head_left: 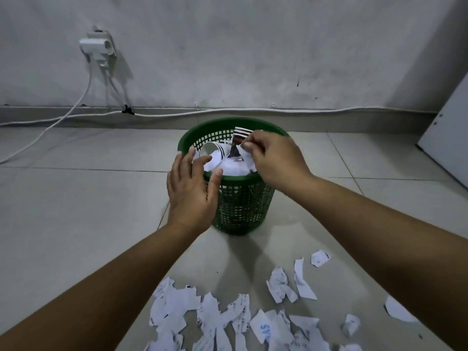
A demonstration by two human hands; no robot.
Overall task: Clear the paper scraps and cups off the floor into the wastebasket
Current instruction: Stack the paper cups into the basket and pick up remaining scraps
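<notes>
Both my hands are over the green wastebasket [243,198] right now. My right hand [274,158] is at its far side with the fingertips pinching a striped paper cup [239,138] that sticks up out of the pile inside. My left hand [191,188] is spread wide, holding nothing, thumb at the near rim. Another cup [210,150] lies on its side in the basket. Loads of paper scraps [228,320] on the floor [76,211] in front of the basket.

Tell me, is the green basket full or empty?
Nearly full: white paper scraps and a paper cup pile close to the green wastebasket's rim.
</notes>
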